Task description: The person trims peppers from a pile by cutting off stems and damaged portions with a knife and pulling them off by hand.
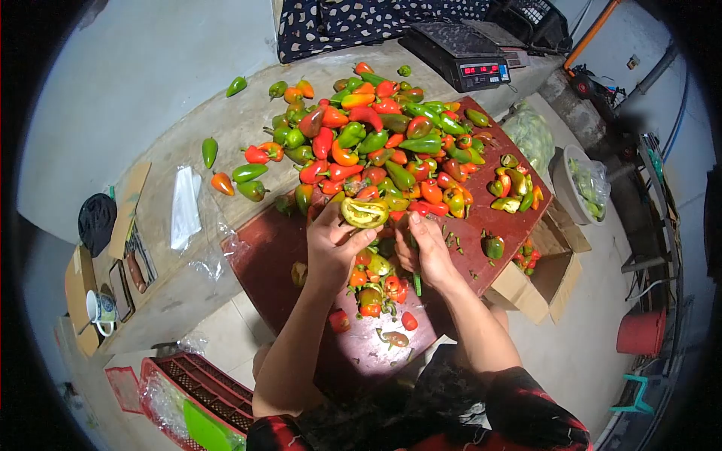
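My left hand (335, 244) is closed on a cut-open green pepper (364, 214), its pale inside facing up. Close beside it, my right hand (429, 252) is curled round a slim tool whose green handle end (417, 283) sticks out below the fist; the tool's other end is hidden. Beyond both hands spreads a big heap of red, green and orange peppers (402, 143) on a dark red table (263, 240). Cut and whole peppers (370, 295) and stem scraps lie between my forearms.
Cut pepper pieces (515, 188) form a small pile at the table's right. A cardboard box (553, 278) with peppers inside stands beside it, near a white tub (585, 184). A digital scale (459, 60) sits on the ledge behind. A red crate (199, 391) is at lower left.
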The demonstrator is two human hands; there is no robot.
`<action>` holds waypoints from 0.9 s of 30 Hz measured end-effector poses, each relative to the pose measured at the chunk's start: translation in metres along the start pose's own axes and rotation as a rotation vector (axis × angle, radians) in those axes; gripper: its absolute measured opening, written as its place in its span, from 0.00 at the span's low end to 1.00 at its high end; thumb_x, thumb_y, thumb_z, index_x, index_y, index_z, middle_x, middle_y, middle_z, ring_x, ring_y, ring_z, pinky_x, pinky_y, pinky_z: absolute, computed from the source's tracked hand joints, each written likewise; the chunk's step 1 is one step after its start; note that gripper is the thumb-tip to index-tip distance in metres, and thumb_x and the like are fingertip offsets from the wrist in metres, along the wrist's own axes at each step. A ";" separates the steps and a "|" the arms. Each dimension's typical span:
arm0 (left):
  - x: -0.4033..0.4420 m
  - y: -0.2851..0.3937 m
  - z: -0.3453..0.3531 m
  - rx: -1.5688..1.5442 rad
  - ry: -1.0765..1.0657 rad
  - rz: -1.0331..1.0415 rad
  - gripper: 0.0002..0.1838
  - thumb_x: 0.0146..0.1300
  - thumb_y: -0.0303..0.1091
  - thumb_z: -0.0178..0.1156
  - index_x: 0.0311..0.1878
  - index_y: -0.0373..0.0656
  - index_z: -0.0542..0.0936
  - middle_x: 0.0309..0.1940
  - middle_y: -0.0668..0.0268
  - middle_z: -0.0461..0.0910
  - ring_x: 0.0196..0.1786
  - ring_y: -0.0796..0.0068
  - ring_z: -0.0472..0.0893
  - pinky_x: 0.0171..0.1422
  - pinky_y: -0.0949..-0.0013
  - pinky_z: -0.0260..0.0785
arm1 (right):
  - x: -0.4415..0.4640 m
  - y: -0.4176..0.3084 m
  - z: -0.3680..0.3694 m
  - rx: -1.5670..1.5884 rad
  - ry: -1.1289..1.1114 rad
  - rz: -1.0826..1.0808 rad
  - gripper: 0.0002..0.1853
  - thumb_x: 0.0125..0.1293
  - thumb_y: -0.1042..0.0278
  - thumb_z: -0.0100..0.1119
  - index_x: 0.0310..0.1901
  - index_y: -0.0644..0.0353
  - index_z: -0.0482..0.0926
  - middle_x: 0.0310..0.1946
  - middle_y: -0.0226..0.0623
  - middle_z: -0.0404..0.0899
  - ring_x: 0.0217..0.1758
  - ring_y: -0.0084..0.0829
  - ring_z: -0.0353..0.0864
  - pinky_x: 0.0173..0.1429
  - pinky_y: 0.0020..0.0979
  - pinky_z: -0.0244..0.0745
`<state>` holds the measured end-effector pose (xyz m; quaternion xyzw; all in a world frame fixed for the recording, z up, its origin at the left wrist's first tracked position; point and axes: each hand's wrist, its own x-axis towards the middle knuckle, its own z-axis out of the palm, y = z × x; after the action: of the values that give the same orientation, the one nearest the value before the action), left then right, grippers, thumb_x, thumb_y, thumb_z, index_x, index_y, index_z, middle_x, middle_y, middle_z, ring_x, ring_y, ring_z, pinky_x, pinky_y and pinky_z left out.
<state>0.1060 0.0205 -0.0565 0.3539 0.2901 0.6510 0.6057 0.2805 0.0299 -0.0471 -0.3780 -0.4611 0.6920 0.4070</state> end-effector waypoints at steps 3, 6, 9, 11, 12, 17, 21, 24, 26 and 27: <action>-0.001 0.000 0.000 0.011 -0.048 -0.036 0.23 0.60 0.15 0.63 0.59 0.29 0.73 0.54 0.56 0.80 0.58 0.67 0.81 0.64 0.64 0.75 | -0.002 -0.004 0.001 0.017 0.031 -0.001 0.25 0.77 0.41 0.48 0.32 0.56 0.70 0.14 0.19 0.58 0.12 0.15 0.53 0.18 0.23 0.47; -0.003 0.002 0.003 0.043 -0.078 -0.061 0.24 0.60 0.15 0.63 0.61 0.30 0.73 0.54 0.58 0.80 0.58 0.70 0.80 0.64 0.67 0.74 | -0.003 -0.004 0.005 -0.025 0.041 -0.062 0.20 0.76 0.46 0.53 0.38 0.57 0.72 0.15 0.17 0.60 0.14 0.13 0.55 0.19 0.22 0.47; -0.002 0.005 0.001 0.304 -0.157 -0.010 0.24 0.60 0.16 0.63 0.61 0.31 0.74 0.54 0.60 0.81 0.58 0.73 0.80 0.64 0.70 0.72 | -0.004 -0.006 0.006 -0.089 0.033 -0.064 0.18 0.75 0.49 0.55 0.43 0.58 0.76 0.17 0.15 0.63 0.16 0.11 0.57 0.20 0.21 0.49; -0.003 0.010 0.004 0.355 -0.165 -0.027 0.25 0.59 0.15 0.63 0.61 0.31 0.74 0.53 0.61 0.81 0.58 0.75 0.79 0.63 0.71 0.72 | -0.003 -0.009 0.005 -0.089 0.021 -0.063 0.17 0.75 0.50 0.55 0.43 0.59 0.77 0.17 0.16 0.63 0.16 0.11 0.57 0.20 0.21 0.49; -0.004 0.012 0.005 0.407 -0.171 -0.043 0.25 0.59 0.15 0.63 0.61 0.31 0.75 0.53 0.61 0.81 0.58 0.76 0.79 0.63 0.72 0.72 | -0.004 -0.010 0.005 -0.089 0.005 -0.062 0.17 0.76 0.51 0.55 0.43 0.59 0.77 0.17 0.16 0.63 0.16 0.11 0.57 0.20 0.21 0.49; -0.004 0.011 0.003 0.343 -0.119 -0.125 0.22 0.57 0.19 0.64 0.57 0.36 0.78 0.51 0.64 0.81 0.54 0.78 0.80 0.60 0.73 0.72 | 0.000 -0.008 -0.010 -0.110 0.051 -0.053 0.17 0.76 0.52 0.54 0.39 0.58 0.79 0.16 0.18 0.64 0.16 0.14 0.60 0.20 0.24 0.53; 0.000 0.002 -0.006 0.391 -0.074 -0.017 0.22 0.56 0.19 0.65 0.56 0.37 0.79 0.46 0.67 0.83 0.49 0.80 0.79 0.61 0.73 0.70 | 0.001 -0.038 -0.036 -0.186 0.333 -0.127 0.19 0.74 0.48 0.56 0.37 0.57 0.78 0.15 0.18 0.65 0.16 0.14 0.59 0.19 0.24 0.50; 0.000 0.002 -0.010 0.401 -0.121 -0.056 0.21 0.58 0.21 0.65 0.56 0.36 0.79 0.45 0.67 0.83 0.47 0.81 0.79 0.56 0.75 0.70 | 0.004 -0.052 -0.107 -0.581 0.662 -0.262 0.25 0.71 0.48 0.59 0.48 0.67 0.84 0.36 0.38 0.85 0.38 0.27 0.79 0.46 0.32 0.74; 0.003 0.004 -0.013 0.484 -0.130 -0.074 0.20 0.59 0.22 0.65 0.56 0.36 0.79 0.44 0.66 0.83 0.46 0.81 0.80 0.54 0.75 0.70 | 0.003 -0.059 -0.169 -0.906 0.887 -0.293 0.31 0.67 0.40 0.59 0.49 0.68 0.84 0.37 0.50 0.86 0.42 0.37 0.84 0.51 0.37 0.76; 0.001 0.004 -0.016 0.576 -0.133 -0.101 0.19 0.60 0.23 0.65 0.55 0.35 0.79 0.44 0.66 0.83 0.45 0.81 0.80 0.52 0.76 0.70 | 0.003 -0.069 -0.191 -0.946 0.967 -0.183 0.31 0.67 0.40 0.59 0.49 0.67 0.84 0.36 0.49 0.86 0.42 0.36 0.84 0.51 0.37 0.76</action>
<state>0.0905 0.0222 -0.0624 0.5381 0.4400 0.4863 0.5294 0.4659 0.1126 -0.0377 -0.7414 -0.5103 0.1321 0.4153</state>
